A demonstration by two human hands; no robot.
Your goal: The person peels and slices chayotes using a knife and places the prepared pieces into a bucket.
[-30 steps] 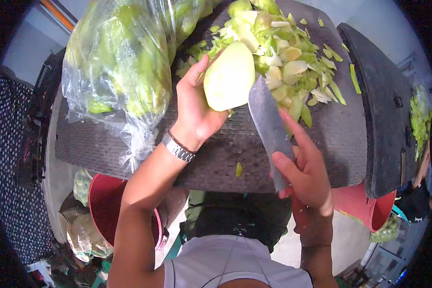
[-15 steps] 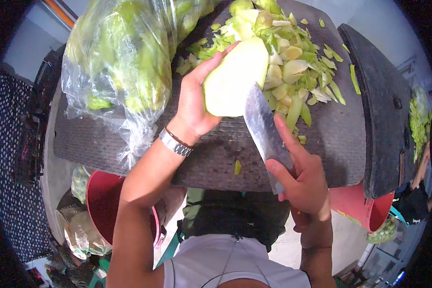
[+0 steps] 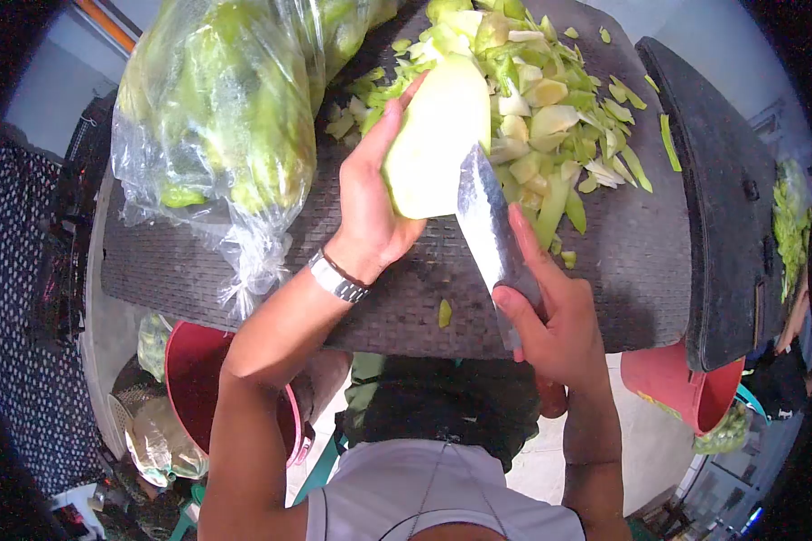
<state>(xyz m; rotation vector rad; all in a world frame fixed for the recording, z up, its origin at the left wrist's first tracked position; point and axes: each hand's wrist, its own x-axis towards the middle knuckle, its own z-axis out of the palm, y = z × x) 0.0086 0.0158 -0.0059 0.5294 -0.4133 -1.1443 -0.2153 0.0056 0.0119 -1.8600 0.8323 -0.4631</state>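
A large pale green peeled fruit point(image 3: 438, 140) rests in my left hand point(image 3: 374, 203), thumb along its left edge and fingers hidden beneath it. My right hand point(image 3: 555, 316) grips a broad-bladed knife point(image 3: 485, 216), with the forefinger stretched along the blade. The knife's tip is at the lower right edge of the fruit; whether it cuts in cannot be made out. Behind the fruit lies a heap of green and whitish peelings point(image 3: 550, 117). A clear plastic bag of green fruit point(image 3: 235, 117) sits to the left of my left hand.
All this is on a dark woven-pattern table point(image 3: 379, 316). A dark panel point(image 3: 717, 207) stands along its right side. Below the edge are a red bucket point(image 3: 189, 379) on the left and another red bucket point(image 3: 686, 388) on the right. A small peel point(image 3: 445, 313) lies near the front edge.
The fruit has tilted more upright in my left hand and moved slightly left since half a second ago. The knife and my right hand have shifted a little left.
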